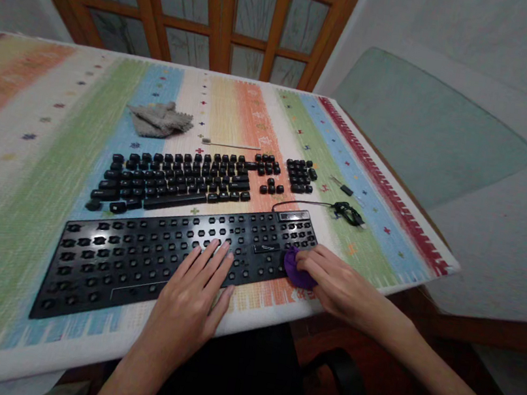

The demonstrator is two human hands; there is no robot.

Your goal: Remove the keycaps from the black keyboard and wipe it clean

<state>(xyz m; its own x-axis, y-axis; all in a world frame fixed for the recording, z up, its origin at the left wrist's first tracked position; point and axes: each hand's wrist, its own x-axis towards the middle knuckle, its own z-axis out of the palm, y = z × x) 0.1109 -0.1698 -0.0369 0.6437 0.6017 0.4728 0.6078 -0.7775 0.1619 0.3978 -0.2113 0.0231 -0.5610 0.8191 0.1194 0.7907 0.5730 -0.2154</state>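
Note:
A black keyboard base (146, 252) with its keycaps off lies along the near edge of the table. My left hand (195, 286) rests flat on its middle, fingers stretched out. At the right end, my right hand (326, 273) pinches a purple cloth (299, 272) and presses it against the keyboard's lower right part. Just behind the base, the loose black keycaps (178, 175) are set out in keyboard order. The keyboard's cable (347, 213) is bundled to the right.
A grey cloth (160, 119) lies crumpled behind the keycaps. Near it is a thin brush (230, 145). A small tool with a dark handle (344, 188) lies right of the keycaps. A striped tablecloth (93, 106) covers the table. A chair armrest (341, 374) shows below.

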